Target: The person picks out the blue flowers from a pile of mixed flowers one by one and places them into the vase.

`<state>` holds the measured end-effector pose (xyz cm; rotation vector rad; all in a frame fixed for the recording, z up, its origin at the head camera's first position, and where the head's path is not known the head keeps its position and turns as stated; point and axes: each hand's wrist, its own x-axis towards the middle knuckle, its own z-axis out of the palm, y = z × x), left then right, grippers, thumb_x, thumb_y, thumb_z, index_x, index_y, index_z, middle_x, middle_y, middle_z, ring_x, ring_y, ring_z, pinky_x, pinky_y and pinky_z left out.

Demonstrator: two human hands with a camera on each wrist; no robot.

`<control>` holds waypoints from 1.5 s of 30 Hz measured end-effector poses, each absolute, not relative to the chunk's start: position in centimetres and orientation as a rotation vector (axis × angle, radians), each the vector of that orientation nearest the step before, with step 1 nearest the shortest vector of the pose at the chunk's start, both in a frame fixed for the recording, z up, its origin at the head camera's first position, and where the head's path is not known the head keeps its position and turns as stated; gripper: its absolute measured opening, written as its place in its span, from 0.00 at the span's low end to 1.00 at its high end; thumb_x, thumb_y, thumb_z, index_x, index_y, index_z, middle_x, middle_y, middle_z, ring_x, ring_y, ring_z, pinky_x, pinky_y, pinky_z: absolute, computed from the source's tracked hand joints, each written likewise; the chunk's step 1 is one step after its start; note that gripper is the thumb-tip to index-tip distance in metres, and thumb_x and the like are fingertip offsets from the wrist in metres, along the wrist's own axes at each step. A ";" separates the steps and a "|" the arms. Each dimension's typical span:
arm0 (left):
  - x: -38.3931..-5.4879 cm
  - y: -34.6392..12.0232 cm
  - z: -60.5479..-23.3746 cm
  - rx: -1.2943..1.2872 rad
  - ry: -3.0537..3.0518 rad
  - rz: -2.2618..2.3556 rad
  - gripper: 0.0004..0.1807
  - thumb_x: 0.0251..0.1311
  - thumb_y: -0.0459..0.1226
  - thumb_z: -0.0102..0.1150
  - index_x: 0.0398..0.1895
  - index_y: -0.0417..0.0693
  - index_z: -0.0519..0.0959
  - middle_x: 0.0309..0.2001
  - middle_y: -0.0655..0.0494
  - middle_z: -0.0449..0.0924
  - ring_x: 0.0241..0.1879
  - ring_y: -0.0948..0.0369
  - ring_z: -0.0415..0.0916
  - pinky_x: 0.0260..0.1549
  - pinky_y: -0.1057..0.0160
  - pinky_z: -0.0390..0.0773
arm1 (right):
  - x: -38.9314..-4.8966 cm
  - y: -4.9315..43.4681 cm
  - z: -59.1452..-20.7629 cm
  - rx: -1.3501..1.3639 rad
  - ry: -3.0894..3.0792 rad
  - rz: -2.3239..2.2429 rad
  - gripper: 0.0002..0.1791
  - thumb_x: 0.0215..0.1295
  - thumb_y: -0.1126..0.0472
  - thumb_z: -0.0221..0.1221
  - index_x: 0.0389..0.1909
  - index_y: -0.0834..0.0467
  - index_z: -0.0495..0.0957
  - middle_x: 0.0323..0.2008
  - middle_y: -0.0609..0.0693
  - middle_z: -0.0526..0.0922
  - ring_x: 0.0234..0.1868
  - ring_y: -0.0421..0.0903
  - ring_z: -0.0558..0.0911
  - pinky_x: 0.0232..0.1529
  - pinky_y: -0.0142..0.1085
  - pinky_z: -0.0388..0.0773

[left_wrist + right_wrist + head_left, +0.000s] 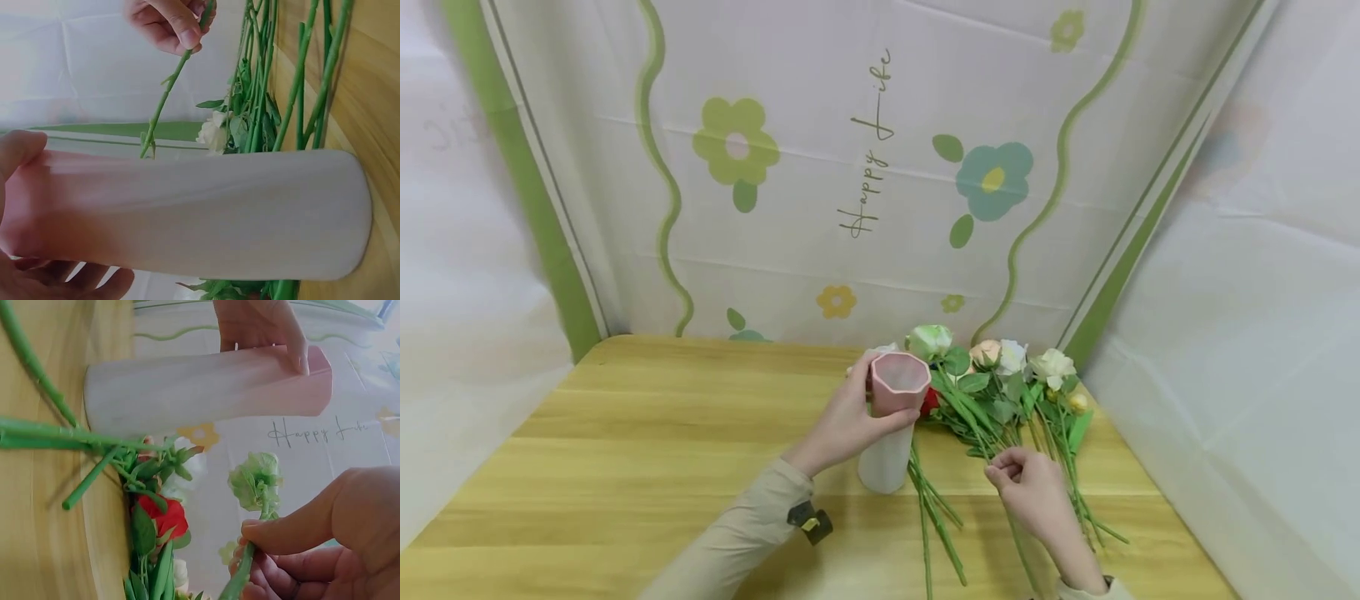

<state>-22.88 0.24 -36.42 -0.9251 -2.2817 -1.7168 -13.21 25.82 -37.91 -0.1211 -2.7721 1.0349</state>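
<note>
A tall vase [886,454], pink at its faceted rim and white below, stands upright on the table. My left hand [850,417] grips it just under the rim, thumb across the near side and fingers round the other. In the right wrist view, my right hand [319,531] pinches the green stem of a pale green flower [255,481] between thumb and fingers. The flower's head points away from me, and its stem [164,100] shows in the left wrist view. In the head view my right hand [1033,496] is to the right of the vase.
Several artificial flowers lie right of the vase, among them a white rose [1052,367], a peach rose [987,353] and a red flower [164,515]. Loose stems [936,517] stretch toward me over the wooden table [647,467]. A printed curtain [820,167] hangs behind.
</note>
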 end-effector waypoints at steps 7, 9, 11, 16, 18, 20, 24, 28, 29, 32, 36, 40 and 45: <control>-23.3 0.8 -36.2 -0.837 -2.250 -1.738 0.48 0.45 0.51 0.79 0.68 0.55 0.63 0.54 0.59 0.72 0.51 0.61 0.73 0.44 0.56 0.78 | -12.8 24.2 -37.3 -0.173 -2.732 1.144 0.03 0.63 0.65 0.66 0.31 0.61 0.83 0.24 0.48 0.78 0.24 0.44 0.76 0.26 0.36 0.73; -23.4 0.8 -36.3 -0.829 -2.244 -1.754 0.48 0.44 0.50 0.80 0.68 0.54 0.64 0.54 0.59 0.73 0.51 0.61 0.73 0.44 0.57 0.78 | -12.7 23.8 -37.3 -0.189 -2.723 1.158 0.03 0.63 0.65 0.66 0.31 0.60 0.83 0.24 0.48 0.78 0.24 0.44 0.76 0.25 0.37 0.73; -23.4 0.7 -36.4 -0.830 -2.237 -1.762 0.48 0.43 0.49 0.80 0.67 0.53 0.64 0.54 0.59 0.74 0.50 0.61 0.74 0.44 0.57 0.78 | -12.6 23.4 -37.3 -0.203 -2.719 1.166 0.03 0.63 0.64 0.66 0.31 0.60 0.83 0.23 0.48 0.78 0.24 0.44 0.76 0.24 0.36 0.73; -23.4 0.6 -36.2 -0.848 -2.224 -1.741 0.48 0.42 0.51 0.80 0.67 0.51 0.65 0.52 0.58 0.75 0.49 0.60 0.76 0.44 0.57 0.78 | -12.5 22.7 -37.2 -0.197 -2.704 1.198 0.03 0.63 0.65 0.66 0.33 0.62 0.84 0.24 0.48 0.78 0.24 0.44 0.76 0.23 0.36 0.73; -23.4 0.6 -36.0 -0.857 -2.225 -1.717 0.48 0.42 0.51 0.80 0.67 0.51 0.65 0.52 0.58 0.76 0.49 0.60 0.76 0.43 0.57 0.78 | -12.5 22.6 -37.1 -0.187 -2.700 1.205 0.04 0.63 0.65 0.65 0.34 0.63 0.84 0.24 0.48 0.78 0.24 0.44 0.76 0.23 0.36 0.73; -23.4 0.6 -35.9 -0.869 -2.225 -1.701 0.47 0.43 0.51 0.80 0.66 0.52 0.66 0.52 0.58 0.76 0.49 0.60 0.75 0.43 0.57 0.78 | -12.4 22.5 -37.0 -0.192 -2.696 1.208 0.03 0.63 0.66 0.65 0.34 0.63 0.84 0.24 0.48 0.78 0.24 0.44 0.76 0.22 0.35 0.73; -23.4 0.5 -36.0 -0.880 -2.238 -1.707 0.47 0.44 0.51 0.79 0.67 0.53 0.65 0.52 0.58 0.75 0.50 0.60 0.75 0.44 0.58 0.78 | -12.4 22.5 -37.2 -0.210 -2.702 1.209 0.03 0.63 0.65 0.65 0.33 0.62 0.83 0.25 0.48 0.78 0.25 0.44 0.75 0.23 0.35 0.72; -23.2 0.4 -36.1 -0.894 -2.244 -1.699 0.46 0.45 0.52 0.78 0.67 0.53 0.65 0.53 0.58 0.75 0.51 0.60 0.73 0.44 0.57 0.78 | -12.5 22.6 -37.6 -0.227 -2.711 1.206 0.03 0.63 0.65 0.66 0.33 0.62 0.83 0.25 0.48 0.78 0.25 0.44 0.75 0.23 0.35 0.73; -23.2 0.4 -36.1 -0.904 -2.243 -1.695 0.46 0.46 0.52 0.77 0.67 0.53 0.64 0.53 0.58 0.74 0.51 0.60 0.73 0.45 0.57 0.78 | -12.5 22.6 -37.7 -0.231 -2.714 1.208 0.03 0.63 0.65 0.65 0.33 0.62 0.83 0.25 0.48 0.78 0.26 0.44 0.75 0.24 0.35 0.73; -23.0 0.4 -36.1 -0.938 -2.244 -1.696 0.46 0.48 0.52 0.76 0.68 0.53 0.62 0.54 0.57 0.74 0.51 0.60 0.72 0.46 0.57 0.77 | -12.5 22.5 -38.0 -0.242 -2.727 1.206 0.03 0.63 0.65 0.65 0.33 0.61 0.83 0.25 0.47 0.78 0.26 0.44 0.75 0.24 0.36 0.73; -23.0 0.5 -36.0 -0.958 -2.260 -1.704 0.46 0.50 0.49 0.76 0.69 0.53 0.60 0.55 0.57 0.73 0.52 0.61 0.72 0.48 0.57 0.76 | -12.4 22.3 -38.1 -0.244 -2.736 1.187 0.03 0.63 0.65 0.65 0.33 0.62 0.82 0.25 0.47 0.78 0.25 0.44 0.75 0.24 0.36 0.73; -23.1 0.6 -35.9 -0.971 -2.251 -1.744 0.46 0.51 0.43 0.76 0.70 0.52 0.58 0.56 0.55 0.72 0.54 0.59 0.72 0.50 0.54 0.75 | -12.6 22.2 -38.2 -0.230 -2.733 1.172 0.04 0.63 0.65 0.65 0.33 0.62 0.82 0.24 0.47 0.77 0.24 0.43 0.74 0.23 0.36 0.72; -22.9 0.7 -35.9 -0.982 -2.287 -1.781 0.46 0.54 0.42 0.74 0.70 0.52 0.55 0.58 0.54 0.70 0.55 0.59 0.70 0.52 0.53 0.74 | -12.7 22.3 -38.5 -0.235 -2.776 1.168 0.05 0.63 0.64 0.66 0.33 0.62 0.82 0.25 0.48 0.78 0.23 0.43 0.74 0.23 0.36 0.72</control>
